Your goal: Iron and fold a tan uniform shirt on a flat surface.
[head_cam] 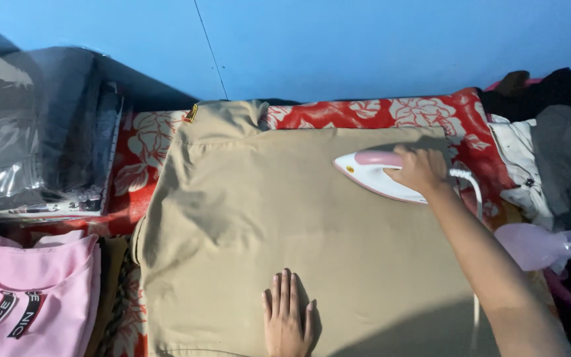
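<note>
**Iron on tan cloth**

The right hand was closed around the handle of a white and pink iron, which rested on a tan garment spread over a red floral cover. Well below and left of that grip, the left hand lay flat on the garment, fingers spread, holding nothing. A pink shirt lay far left.

Dim, bluish light; soft shadows lower right, glare on the plastic bag, slight blur
</note>
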